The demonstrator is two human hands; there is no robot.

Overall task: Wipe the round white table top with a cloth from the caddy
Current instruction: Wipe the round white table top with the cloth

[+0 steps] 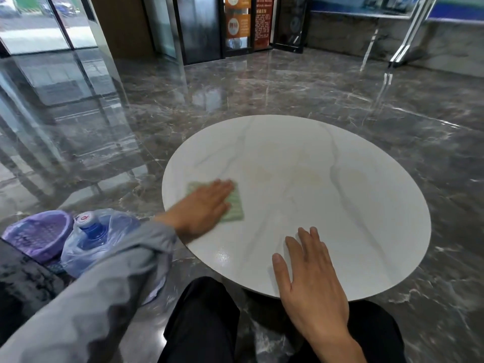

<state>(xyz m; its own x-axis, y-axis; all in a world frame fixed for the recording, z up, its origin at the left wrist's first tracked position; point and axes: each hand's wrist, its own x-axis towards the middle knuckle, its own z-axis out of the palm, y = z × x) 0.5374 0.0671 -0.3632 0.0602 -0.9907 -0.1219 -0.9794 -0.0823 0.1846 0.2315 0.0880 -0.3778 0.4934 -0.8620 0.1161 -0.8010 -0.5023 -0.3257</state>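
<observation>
The round white table top [340, 195] with faint grey veins fills the middle of the head view. On its left side lies a pale green ribbed cloth [234, 209], and my left hand [203, 208] presses flat on it with straight fingers, covering most of it. My right hand [309, 279] rests flat on the table's near edge, fingers spread, holding nothing. Faint yellowish marks show near the table's centre.
A purple basket [39, 235] sits on the floor at the lower left, beside a blue water bottle in a clear plastic bag [97, 237]. Glossy dark marble floor surrounds the table. My dark-trousered legs are below the near edge. Glass doors stand far back.
</observation>
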